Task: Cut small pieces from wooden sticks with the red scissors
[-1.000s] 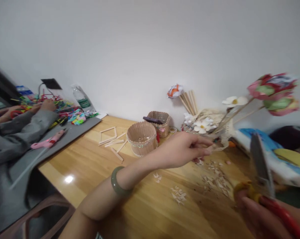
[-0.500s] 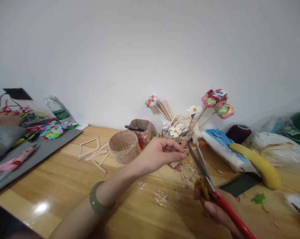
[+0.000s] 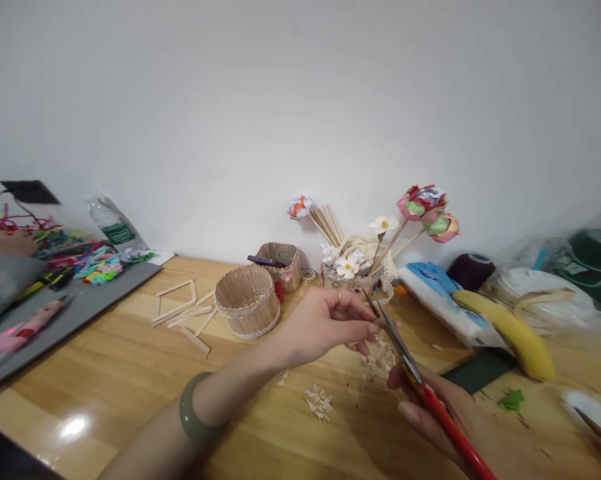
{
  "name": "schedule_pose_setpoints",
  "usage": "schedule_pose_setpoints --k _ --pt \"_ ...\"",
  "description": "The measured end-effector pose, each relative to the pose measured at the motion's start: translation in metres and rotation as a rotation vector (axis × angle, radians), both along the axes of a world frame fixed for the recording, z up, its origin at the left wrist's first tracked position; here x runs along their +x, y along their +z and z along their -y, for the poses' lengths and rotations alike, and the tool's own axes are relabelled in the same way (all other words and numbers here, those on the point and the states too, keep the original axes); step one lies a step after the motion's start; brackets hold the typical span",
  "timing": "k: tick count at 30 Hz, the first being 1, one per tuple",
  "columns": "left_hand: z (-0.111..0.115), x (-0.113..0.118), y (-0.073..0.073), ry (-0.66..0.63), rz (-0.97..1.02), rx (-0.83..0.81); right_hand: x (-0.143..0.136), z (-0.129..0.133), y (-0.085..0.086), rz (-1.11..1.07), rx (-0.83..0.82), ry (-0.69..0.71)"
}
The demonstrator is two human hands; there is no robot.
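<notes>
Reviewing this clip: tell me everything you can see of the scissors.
The scissors have long, grey, metal-looking blades and a glossy red handle, plastic by its look; a little yellow shows beside the fingers. The right hand grips them above the table, hiding part of the handles. The blades are parted slightly and slant away from the wearer, up and leftward in the picture. Their tips are close to the left hand's fingertips; whether they touch is unclear.
</notes>
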State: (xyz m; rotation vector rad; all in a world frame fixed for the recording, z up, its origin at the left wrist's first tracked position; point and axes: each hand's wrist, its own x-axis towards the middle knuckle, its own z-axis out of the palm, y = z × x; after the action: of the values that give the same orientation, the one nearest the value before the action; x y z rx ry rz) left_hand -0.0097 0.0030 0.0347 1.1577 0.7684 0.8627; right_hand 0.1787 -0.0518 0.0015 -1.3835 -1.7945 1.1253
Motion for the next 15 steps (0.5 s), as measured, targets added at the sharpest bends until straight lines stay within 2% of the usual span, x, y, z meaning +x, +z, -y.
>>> schedule_pose_setpoints --k 4,10,15 --pt "0.0 0.001 -0.002 0.002 -0.003 -0.005 0.004 -0.002 -0.008 -0.009 0.035 0.028" --pt "0.001 0.001 -0.003 0.008 -0.021 0.013 0.006 -0.008 -0.037 0.084 0.192 0.03" --pt "0.002 0.001 -0.002 0.017 -0.076 0.039 0.013 -0.009 -0.05 0.052 0.198 0.08"
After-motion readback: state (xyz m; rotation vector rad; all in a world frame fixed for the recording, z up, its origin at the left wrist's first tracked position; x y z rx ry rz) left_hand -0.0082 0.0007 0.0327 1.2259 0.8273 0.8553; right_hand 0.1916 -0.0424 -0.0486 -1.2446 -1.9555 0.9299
